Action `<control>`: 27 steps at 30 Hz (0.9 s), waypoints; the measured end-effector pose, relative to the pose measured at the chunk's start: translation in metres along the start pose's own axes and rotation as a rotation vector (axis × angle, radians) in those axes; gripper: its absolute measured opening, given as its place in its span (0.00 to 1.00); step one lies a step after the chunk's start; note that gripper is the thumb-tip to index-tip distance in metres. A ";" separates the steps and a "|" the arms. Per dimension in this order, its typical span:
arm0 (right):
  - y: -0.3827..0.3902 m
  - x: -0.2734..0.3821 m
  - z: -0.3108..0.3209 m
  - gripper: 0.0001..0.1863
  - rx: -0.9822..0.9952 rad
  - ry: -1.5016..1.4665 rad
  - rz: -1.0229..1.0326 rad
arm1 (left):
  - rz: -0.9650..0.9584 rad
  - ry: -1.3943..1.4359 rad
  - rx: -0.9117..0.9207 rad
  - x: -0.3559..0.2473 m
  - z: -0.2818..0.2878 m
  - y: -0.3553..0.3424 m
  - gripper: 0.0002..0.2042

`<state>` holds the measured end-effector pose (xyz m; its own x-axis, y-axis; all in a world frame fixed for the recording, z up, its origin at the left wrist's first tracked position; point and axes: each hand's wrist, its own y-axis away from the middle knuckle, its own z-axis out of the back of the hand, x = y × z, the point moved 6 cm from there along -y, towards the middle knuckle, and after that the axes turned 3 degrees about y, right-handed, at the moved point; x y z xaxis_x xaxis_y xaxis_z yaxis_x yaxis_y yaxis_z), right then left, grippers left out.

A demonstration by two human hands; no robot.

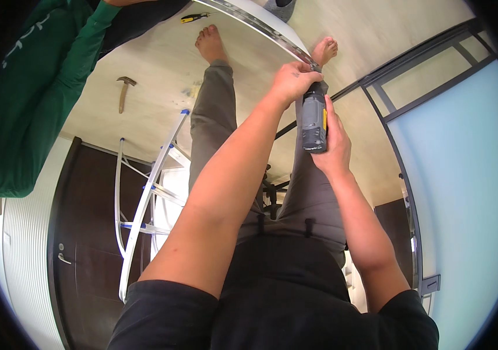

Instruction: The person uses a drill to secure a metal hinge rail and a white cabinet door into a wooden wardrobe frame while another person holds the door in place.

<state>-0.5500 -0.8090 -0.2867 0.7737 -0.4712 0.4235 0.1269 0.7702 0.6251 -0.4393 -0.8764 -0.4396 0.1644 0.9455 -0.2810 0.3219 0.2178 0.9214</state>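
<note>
A dark grey cordless drill (pixel 314 123) with a yellow stripe is in my right hand (pixel 338 140), which wraps its right side and points the front end away from me. My left hand (pixel 295 83) is closed at the drill's front end, thumb across it; what its fingers pinch there is hidden. Just beyond both hands lies the near end of a long white panel edged with a metal rail (pixel 260 27). The rail runs up and left, toward another person's green sleeve (pixel 77 67). The drill's tip is hidden by my left hand.
On the floor lie a claw hammer (pixel 124 93) and a yellow-black screwdriver (pixel 196 18). A folding ladder (pixel 144 221) stands at left before a dark door (pixel 85 245). To the right is a black-framed frosted glass panel (pixel 458 169). My bare feet (pixel 208 44) flank the panel's end.
</note>
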 end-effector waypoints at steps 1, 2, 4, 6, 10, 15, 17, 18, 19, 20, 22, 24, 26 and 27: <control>-0.001 0.000 0.002 0.55 -0.013 -0.010 0.014 | 0.002 -0.023 -0.002 -0.003 -0.001 0.000 0.32; -0.001 0.000 0.002 0.55 -0.013 -0.013 0.018 | 0.003 -0.046 -0.006 -0.004 -0.001 -0.001 0.32; -0.001 -0.002 0.003 0.55 -0.011 -0.016 0.017 | -0.001 -0.070 -0.009 -0.007 -0.001 -0.003 0.32; 0.000 -0.002 0.003 0.55 0.002 -0.010 0.007 | 0.007 -0.100 0.000 -0.005 -0.003 -0.006 0.31; 0.001 0.003 0.002 0.56 0.021 0.025 -0.018 | -0.010 -0.003 0.026 0.006 -0.002 -0.008 0.32; 0.002 0.000 0.000 0.57 0.023 0.023 -0.003 | -0.013 0.021 0.048 0.004 0.002 -0.002 0.35; 0.002 0.000 0.002 0.57 0.025 0.026 -0.007 | -0.004 0.043 0.061 0.003 0.000 -0.001 0.35; 0.001 0.001 0.002 0.57 0.029 0.022 -0.007 | -0.011 0.031 0.047 0.004 0.001 -0.003 0.35; 0.001 0.002 0.002 0.57 0.031 0.020 -0.006 | -0.018 0.018 0.034 0.005 0.003 -0.003 0.36; 0.000 0.003 0.002 0.57 0.032 0.016 -0.010 | -0.017 0.019 0.034 0.005 0.002 -0.004 0.36; 0.000 0.002 0.003 0.56 0.033 0.013 -0.015 | -0.025 0.026 0.020 0.006 0.002 -0.004 0.35; -0.001 0.002 0.004 0.56 0.029 0.021 0.000 | -0.019 0.018 0.021 0.007 0.002 -0.005 0.34; -0.001 0.002 0.004 0.56 0.038 0.025 -0.008 | -0.012 0.011 0.021 0.009 0.003 -0.007 0.33; -0.001 0.002 0.004 0.56 0.046 0.028 -0.016 | -0.017 0.011 0.018 0.010 0.003 -0.008 0.32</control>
<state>-0.5504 -0.8123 -0.2837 0.7890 -0.4707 0.3948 0.1114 0.7416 0.6616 -0.4374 -0.8696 -0.4509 0.1485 0.9443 -0.2938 0.3418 0.2297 0.9113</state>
